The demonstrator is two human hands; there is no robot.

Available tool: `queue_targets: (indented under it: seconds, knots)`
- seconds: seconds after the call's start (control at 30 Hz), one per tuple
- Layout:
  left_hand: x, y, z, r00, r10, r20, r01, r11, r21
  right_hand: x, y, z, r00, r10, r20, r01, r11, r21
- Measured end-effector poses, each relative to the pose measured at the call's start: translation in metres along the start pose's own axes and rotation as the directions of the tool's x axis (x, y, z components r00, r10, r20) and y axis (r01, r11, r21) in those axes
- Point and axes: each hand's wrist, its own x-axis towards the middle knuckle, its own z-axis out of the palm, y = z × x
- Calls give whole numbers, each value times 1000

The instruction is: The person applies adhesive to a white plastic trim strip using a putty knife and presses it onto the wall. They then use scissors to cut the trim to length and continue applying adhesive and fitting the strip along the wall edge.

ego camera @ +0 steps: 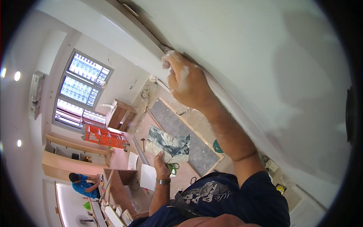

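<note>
My right hand [184, 76], smeared with white compound, is raised to a long dark gap [150, 31] along the edge of the white wall or ceiling surface [241, 42]. Its fingers are curled at the gap; whether they pinch anything is hidden. Lower down, my left hand [162, 167] wears a wristwatch and holds a flat board or sheet [168, 143] coated with grey-white compound, thumb on top. Green-handled scissors [173, 168] show beside that hand, against the board's lower edge; how they are held is unclear.
Below lie a grey panel [181, 136] in a wooden frame, a hammer [143, 144] and white sheets [148, 176]. An orange ladder [105, 137] lies near the windows. A co-worker in a blue shirt [85, 185] is at a wooden cabinet [119, 187]. Debris lies at lower right.
</note>
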Motion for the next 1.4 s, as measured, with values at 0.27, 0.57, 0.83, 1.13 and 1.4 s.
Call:
queue_targets:
  seconds: [0.27, 0.57, 0.83, 1.13, 1.4]
  knots:
    - [2, 3, 12, 998, -46, -37, 44, 998, -43, 3, -8, -7, 997, -28, 70, 24, 998, 62]
    - [-2, 15, 27, 994, -108, 31, 108, 994, -9, 7, -23, -7, 995, 14, 99, -19, 999, 48]
    - [1, 13, 22, 994, -45, 103, 45, 999, 3, 12, -21, -2, 998, 10, 63, -9, 1000, -5]
    - [-6, 15, 22, 991, -24, 133, 16, 998, 62, 7, -8, 0, 998, -28, -55, 25, 998, -60]
    - [-13, 19, 39, 999, -16, 39, 14, 999, 44, 9, -16, -6, 977, -115, -182, 90, 986, -144]
